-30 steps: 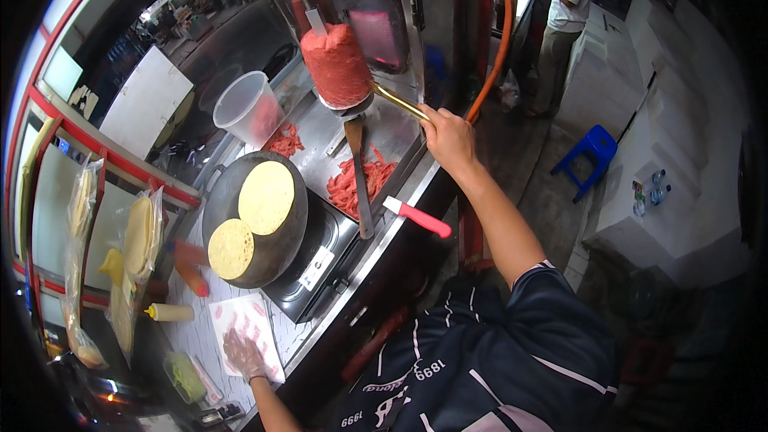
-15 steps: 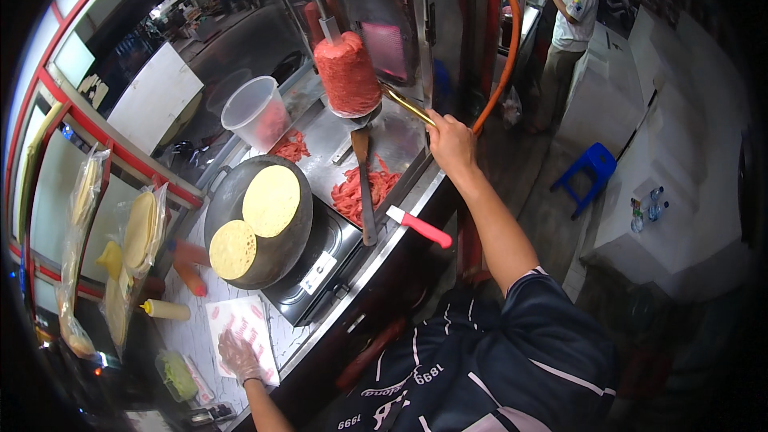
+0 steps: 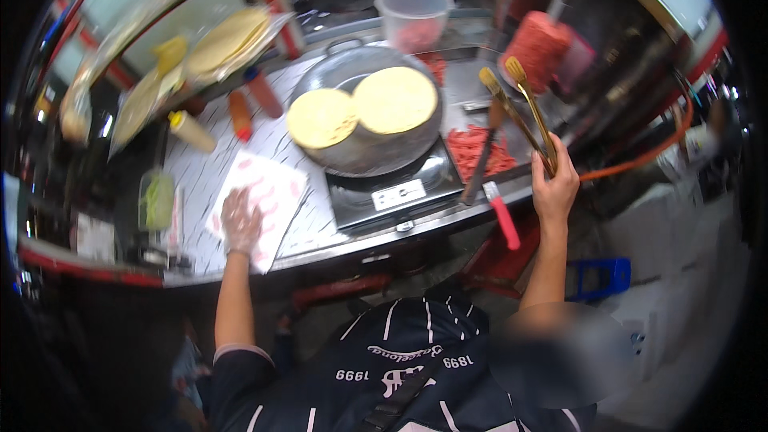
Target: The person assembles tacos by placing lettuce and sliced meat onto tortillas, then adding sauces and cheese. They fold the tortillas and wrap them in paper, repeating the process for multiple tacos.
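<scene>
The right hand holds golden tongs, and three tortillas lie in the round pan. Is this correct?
Not quite: the head view shows two tortillas in the round pan, not three. The right hand does hold the golden tongs.

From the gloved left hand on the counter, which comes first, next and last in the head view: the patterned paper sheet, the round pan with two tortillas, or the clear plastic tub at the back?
1. Patterned paper sheet: right under the left hand, touching it.
2. Round pan: to the right and farther back, on the cooker.
3. Clear plastic tub: farthest, at the back beyond the pan.
</scene>
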### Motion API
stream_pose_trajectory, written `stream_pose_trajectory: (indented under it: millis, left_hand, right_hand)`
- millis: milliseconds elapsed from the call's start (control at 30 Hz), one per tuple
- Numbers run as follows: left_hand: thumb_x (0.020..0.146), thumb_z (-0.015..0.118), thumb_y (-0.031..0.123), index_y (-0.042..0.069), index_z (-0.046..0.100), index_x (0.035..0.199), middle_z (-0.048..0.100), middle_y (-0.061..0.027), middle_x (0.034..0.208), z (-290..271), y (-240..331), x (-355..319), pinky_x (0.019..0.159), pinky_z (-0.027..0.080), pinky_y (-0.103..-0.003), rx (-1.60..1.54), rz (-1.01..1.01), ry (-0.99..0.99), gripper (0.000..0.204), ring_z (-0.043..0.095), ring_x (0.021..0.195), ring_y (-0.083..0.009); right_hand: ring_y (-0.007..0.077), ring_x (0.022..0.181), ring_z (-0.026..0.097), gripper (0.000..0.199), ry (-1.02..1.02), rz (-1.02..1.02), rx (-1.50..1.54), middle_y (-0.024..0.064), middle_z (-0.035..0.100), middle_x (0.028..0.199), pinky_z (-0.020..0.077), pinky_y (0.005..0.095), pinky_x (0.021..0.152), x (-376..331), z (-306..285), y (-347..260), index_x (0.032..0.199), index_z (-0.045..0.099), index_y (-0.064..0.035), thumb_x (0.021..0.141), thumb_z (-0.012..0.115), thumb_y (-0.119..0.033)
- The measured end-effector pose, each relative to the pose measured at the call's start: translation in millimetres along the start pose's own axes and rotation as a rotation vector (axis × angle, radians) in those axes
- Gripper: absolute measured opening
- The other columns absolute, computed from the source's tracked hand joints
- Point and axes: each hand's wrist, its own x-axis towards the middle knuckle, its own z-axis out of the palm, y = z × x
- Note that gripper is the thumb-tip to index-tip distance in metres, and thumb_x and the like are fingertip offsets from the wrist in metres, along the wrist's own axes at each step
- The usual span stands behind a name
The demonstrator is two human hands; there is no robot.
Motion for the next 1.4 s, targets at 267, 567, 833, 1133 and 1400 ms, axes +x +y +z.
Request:
stream_pose_trajectory:
  millis: [267, 567, 833, 1133, 1400]
  left_hand:
    - [0.097, 0.069, 0.038, 0.009, 0.053, 0.155, 0.046, -0.0208, 0.163, -14, 16, 8, 0.127, 0.031, -0.052, 0.003, -0.178, -0.119, 0.066, 0.042, 0.151, -0.0389]
    - [0.096, 0.071, 0.037, 0.009, 0.054, 0.155, 0.05, -0.0237, 0.158, -7, 9, 6, 0.127, 0.031, -0.052, -0.038, -0.178, -0.08, 0.068, 0.043, 0.15, -0.0399]
    - [0.094, 0.075, 0.028, 0.009, 0.058, 0.151, 0.053, -0.0206, 0.156, -8, 11, 5, 0.123, 0.038, -0.051, -0.072, -0.153, -0.005, 0.063, 0.046, 0.148, -0.0388]
    - [0.094, 0.072, 0.025, 0.009, 0.06, 0.151, 0.054, -0.0111, 0.158, -19, 25, 13, 0.124, 0.037, -0.046, -0.005, -0.16, -0.039, 0.059, 0.045, 0.15, -0.0325]
    - [0.094, 0.071, 0.024, 0.008, 0.06, 0.151, 0.054, -0.0091, 0.159, -22, 31, 15, 0.126, 0.035, -0.045, 0.026, -0.203, -0.092, 0.06, 0.044, 0.151, -0.0303]
  right_hand:
    - [0.035, 0.086, 0.069, 0.036, -0.331, -0.261, -0.111, 0.0167, 0.069, 0.103, 0.0543, 0.0395, 0.077, 13, 37, -65, 0.128, 0.069, -0.0025, 0.093, 0.077, -0.008]
    - [0.0292, 0.087, 0.066, 0.04, -0.353, -0.587, -0.315, 0.0091, 0.068, 0.096, 0.0541, 0.0419, 0.075, 27, 39, -69, 0.122, 0.078, -0.0093, 0.082, 0.074, -0.001]
    - [0.0318, 0.076, 0.071, 0.028, -0.222, -0.58, -0.121, 0.0111, 0.067, 0.089, 0.0562, 0.0434, 0.067, 121, 81, -75, 0.117, 0.078, -0.0123, 0.089, 0.076, -0.009]
    - [0.0376, 0.078, 0.072, 0.027, -0.602, -0.335, 0.037, 0.0142, 0.07, 0.09, 0.056, 0.0479, 0.07, 100, 113, -45, 0.119, 0.074, -0.0106, 0.093, 0.077, -0.017]
    - [0.0409, 0.079, 0.07, 0.024, -0.602, -0.274, 0.063, 0.014, 0.069, 0.09, 0.0556, 0.05, 0.069, 76, 103, -11, 0.116, 0.072, -0.0094, 0.094, 0.076, -0.016]
